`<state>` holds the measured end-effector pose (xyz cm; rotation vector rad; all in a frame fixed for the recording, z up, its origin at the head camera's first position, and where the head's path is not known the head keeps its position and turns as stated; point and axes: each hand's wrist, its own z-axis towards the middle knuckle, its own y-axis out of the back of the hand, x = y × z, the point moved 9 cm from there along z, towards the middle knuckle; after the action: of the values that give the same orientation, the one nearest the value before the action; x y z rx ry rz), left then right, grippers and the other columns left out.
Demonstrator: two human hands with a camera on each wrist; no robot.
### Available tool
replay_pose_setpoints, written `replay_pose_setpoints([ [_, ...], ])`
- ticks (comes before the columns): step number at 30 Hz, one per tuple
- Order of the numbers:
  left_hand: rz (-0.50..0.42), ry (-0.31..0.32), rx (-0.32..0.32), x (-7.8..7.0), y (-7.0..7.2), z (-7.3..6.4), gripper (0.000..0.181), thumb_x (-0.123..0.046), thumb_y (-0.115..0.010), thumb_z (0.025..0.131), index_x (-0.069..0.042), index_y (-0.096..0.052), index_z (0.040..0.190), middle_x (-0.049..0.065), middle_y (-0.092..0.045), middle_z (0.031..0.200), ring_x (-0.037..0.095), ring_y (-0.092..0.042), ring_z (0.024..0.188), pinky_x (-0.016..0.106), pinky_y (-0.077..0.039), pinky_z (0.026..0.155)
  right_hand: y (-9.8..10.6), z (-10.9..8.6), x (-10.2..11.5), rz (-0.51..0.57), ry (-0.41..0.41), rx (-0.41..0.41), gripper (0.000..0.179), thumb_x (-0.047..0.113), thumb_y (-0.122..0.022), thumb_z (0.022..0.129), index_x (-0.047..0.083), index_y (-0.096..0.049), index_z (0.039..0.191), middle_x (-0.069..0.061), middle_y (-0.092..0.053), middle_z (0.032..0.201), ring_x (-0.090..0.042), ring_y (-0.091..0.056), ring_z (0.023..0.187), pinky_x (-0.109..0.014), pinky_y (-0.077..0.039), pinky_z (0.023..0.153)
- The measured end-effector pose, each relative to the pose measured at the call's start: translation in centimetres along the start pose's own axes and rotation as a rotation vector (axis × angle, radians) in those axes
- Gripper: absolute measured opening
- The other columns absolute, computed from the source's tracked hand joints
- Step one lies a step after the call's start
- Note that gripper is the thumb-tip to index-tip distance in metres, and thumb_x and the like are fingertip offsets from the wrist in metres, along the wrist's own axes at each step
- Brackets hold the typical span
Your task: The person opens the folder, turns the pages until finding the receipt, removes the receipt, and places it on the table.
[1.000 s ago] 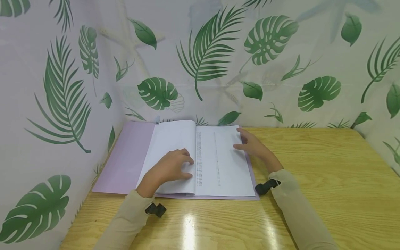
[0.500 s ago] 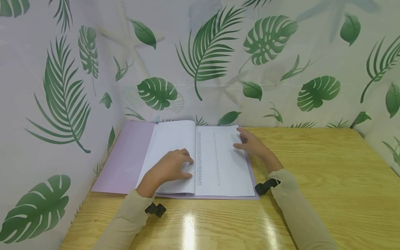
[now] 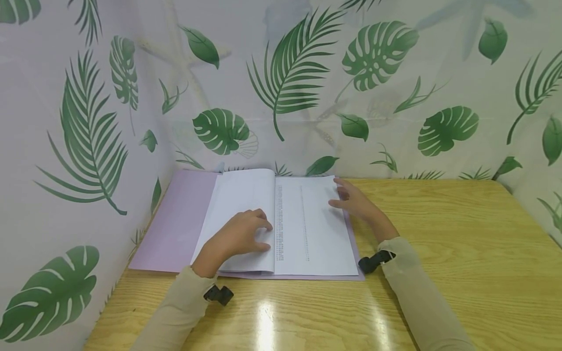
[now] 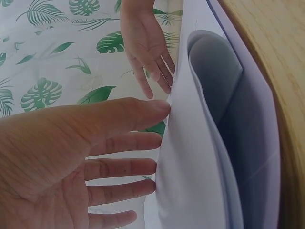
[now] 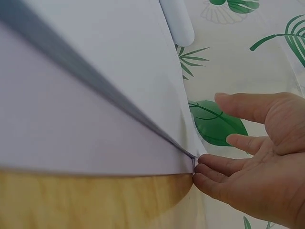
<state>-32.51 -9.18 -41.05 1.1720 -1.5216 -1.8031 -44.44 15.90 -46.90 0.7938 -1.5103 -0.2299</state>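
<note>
Sleeves are coming in from the near side, the left sleeve (image 3: 169,314) and the right sleeve (image 3: 423,297) both showing pale beige. Beneath them a wooden table (image 3: 316,321) is catching two bright streaks of light. At the cuffs, a left black device (image 3: 218,294) and a right black device (image 3: 375,262) are sitting by the wrists.

Beyond these, a booklet (image 3: 329,243) is lying spread on the table, toward its left part, with its far edge running along the wall. Its purple cover (image 3: 173,222) is showing broadly at the left and as a thin border along the near and right edges. The left hand (image 3: 234,236) is resting over the left page (image 3: 239,192), fingertips touching it near the spine; its fingers are reaching out fairly straight and gripping nothing. The left wrist view is showing the sheets there bending over in a rounded loop. The right page (image 3: 325,224) is lying flatter, carrying columns of small print too fine for reading.

Farther off, the right hand (image 3: 355,202) is touching the booklet's far right corner with extended fingertips, its thumb standing apart, so it is not gripping either.

Behind everything, a pale wall covering (image 3: 303,156) is displaying green leaves.
</note>
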Motion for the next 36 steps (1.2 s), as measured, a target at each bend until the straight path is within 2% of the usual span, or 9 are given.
replay_pose_setpoints([
  [9,-0.002,-0.002,0.003,0.0,0.0,0.0,0.04,-0.028,-0.085,0.082,-0.009,-0.076,0.116,0.008,-0.068,0.123,0.03,-0.064,0.114,0.043,-0.053,0.101,0.7,0.1,-0.1,0.101,0.016,-0.075,0.069,0.018,-0.062,0.102,0.007,-0.026,0.161,-0.027,-0.037,0.159,-0.046,-0.034,0.149,-0.06,-0.032,0.122],
  [13,0.002,-0.004,0.006,0.0,0.0,0.0,0.04,-0.028,-0.085,0.083,-0.008,-0.076,0.117,0.008,-0.068,0.122,0.029,-0.064,0.113,0.043,-0.053,0.101,0.9,0.1,0.3,0.181,0.063,-0.088,0.065,0.013,-0.06,0.102,0.003,-0.03,0.158,-0.029,-0.043,0.154,-0.045,-0.041,0.145,-0.058,-0.037,0.12],
  [17,0.004,0.001,0.01,0.0,-0.1,0.0,0.041,-0.028,-0.085,0.083,-0.009,-0.076,0.117,0.007,-0.068,0.123,0.029,-0.064,0.114,0.042,-0.052,0.102,1.2,0.0,0.4,0.198,0.086,-0.093,0.062,0.012,-0.058,0.103,0.001,-0.032,0.158,-0.029,-0.041,0.155,-0.046,-0.043,0.143,-0.058,-0.04,0.118],
  [21,0.003,0.004,0.008,0.1,-0.2,0.0,0.041,-0.028,-0.085,0.083,-0.009,-0.076,0.117,0.007,-0.068,0.123,0.029,-0.064,0.114,0.043,-0.053,0.102,1.3,-0.3,0.4,0.178,0.082,-0.086,0.059,0.012,-0.055,0.104,0.001,-0.033,0.158,-0.028,-0.04,0.157,-0.045,-0.045,0.142,-0.056,-0.041,0.116],
  [28,0.001,-0.001,0.006,0.1,-0.3,0.0,0.04,-0.028,-0.086,0.082,-0.009,-0.076,0.116,0.008,-0.068,0.123,0.03,-0.064,0.114,0.043,-0.052,0.101,1.3,-0.5,0.5,0.207,0.059,-0.069,0.061,0.012,-0.054,0.105,0.003,-0.029,0.16,-0.03,-0.049,0.151,-0.043,-0.053,0.137,-0.053,-0.046,0.112],
  [33,-0.001,-0.001,0.012,0.0,-0.3,0.0,0.04,-0.027,-0.085,0.083,-0.008,-0.076,0.117,0.008,-0.068,0.122,0.03,-0.064,0.113,0.044,-0.053,0.101,1.1,-0.6,0.7,0.241,0.048,-0.031,0.055,0.015,-0.049,0.108,-0.004,-0.032,0.156,-0.028,-0.044,0.155,-0.043,-0.049,0.14,-0.054,-0.044,0.113],
  [36,-0.001,0.0,0.016,0.0,-0.2,0.0,0.04,-0.027,-0.085,0.083,-0.008,-0.076,0.117,0.008,-0.068,0.123,0.029,-0.064,0.113,0.044,-0.053,0.101,0.9,-0.7,0.8,0.236,0.039,-0.003,0.051,0.019,-0.046,0.109,-0.007,-0.037,0.153,-0.028,-0.047,0.153,-0.042,-0.054,0.136,-0.052,-0.047,0.111],
])
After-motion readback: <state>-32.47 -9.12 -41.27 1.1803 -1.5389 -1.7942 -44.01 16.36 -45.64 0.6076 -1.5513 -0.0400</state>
